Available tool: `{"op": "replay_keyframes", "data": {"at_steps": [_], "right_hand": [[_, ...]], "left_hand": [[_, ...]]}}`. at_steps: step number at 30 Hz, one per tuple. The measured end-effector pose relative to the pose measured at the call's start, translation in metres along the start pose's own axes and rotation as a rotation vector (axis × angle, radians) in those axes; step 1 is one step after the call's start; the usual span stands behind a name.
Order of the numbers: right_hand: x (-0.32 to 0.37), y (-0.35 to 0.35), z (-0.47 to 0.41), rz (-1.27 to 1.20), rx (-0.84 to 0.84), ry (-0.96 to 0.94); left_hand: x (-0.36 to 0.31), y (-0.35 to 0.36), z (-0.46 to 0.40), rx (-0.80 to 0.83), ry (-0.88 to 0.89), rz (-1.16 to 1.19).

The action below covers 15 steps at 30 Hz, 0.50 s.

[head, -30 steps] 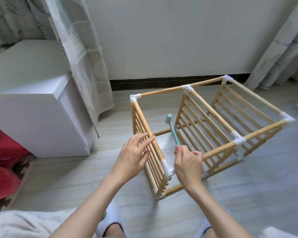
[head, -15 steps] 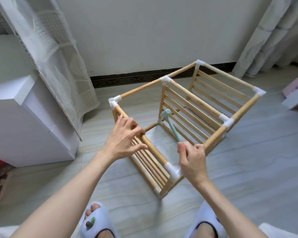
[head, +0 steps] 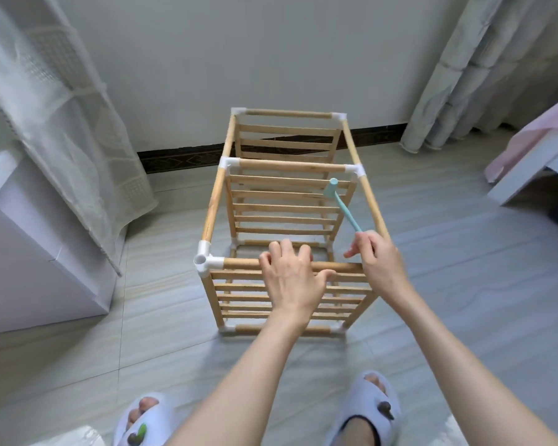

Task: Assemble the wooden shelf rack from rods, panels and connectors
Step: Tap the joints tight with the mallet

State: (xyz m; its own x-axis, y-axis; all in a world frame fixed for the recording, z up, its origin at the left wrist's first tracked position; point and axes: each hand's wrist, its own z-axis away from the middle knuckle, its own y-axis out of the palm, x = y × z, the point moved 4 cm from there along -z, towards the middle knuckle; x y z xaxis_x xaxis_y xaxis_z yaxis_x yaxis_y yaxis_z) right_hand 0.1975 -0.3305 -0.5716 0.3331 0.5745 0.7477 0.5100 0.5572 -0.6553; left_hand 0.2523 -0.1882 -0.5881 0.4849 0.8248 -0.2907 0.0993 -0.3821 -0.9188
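A white box-like cabinet is standing at the left on the grey tiled floor, with a sheer white mesh cover hanging beside it. Pale grey curtains are hanging at the right, near a white-framed bed with pink bedding. Two pale lilac slippers are showing below.

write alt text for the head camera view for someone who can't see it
A person's left hand grips the near top rod of a wooden shelf rack standing on a tiled floor, while the right hand holds a small teal mallet above it.
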Motion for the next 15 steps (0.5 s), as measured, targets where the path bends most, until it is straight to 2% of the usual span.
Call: {"op": "replay_keyframes", "data": {"at_steps": [4, 7, 9, 12, 15], "right_hand": [[-0.006, -0.007, 0.027, -0.032, -0.083, -0.003], [-0.002, 0.006, 0.046, 0.003, -0.07, -0.071], [0.013, 0.022, 0.059, -0.008, -0.046, -0.147], [0.029, 0.056, 0.065, -0.015, 0.109, -0.124], [0.032, 0.067, 0.061, -0.012, 0.13, -0.093]], "left_hand": [[0.005, -0.008, 0.009, -0.173, 0.269, 0.181], [0.062, -0.032, 0.013, -0.284, 0.337, 0.116], [0.109, -0.049, 0.013, -0.187, 0.184, 0.203], [0.16, -0.054, 0.013, 0.139, -0.16, 0.486], [0.163, -0.042, 0.014, 0.261, -0.246, 0.693]]}}
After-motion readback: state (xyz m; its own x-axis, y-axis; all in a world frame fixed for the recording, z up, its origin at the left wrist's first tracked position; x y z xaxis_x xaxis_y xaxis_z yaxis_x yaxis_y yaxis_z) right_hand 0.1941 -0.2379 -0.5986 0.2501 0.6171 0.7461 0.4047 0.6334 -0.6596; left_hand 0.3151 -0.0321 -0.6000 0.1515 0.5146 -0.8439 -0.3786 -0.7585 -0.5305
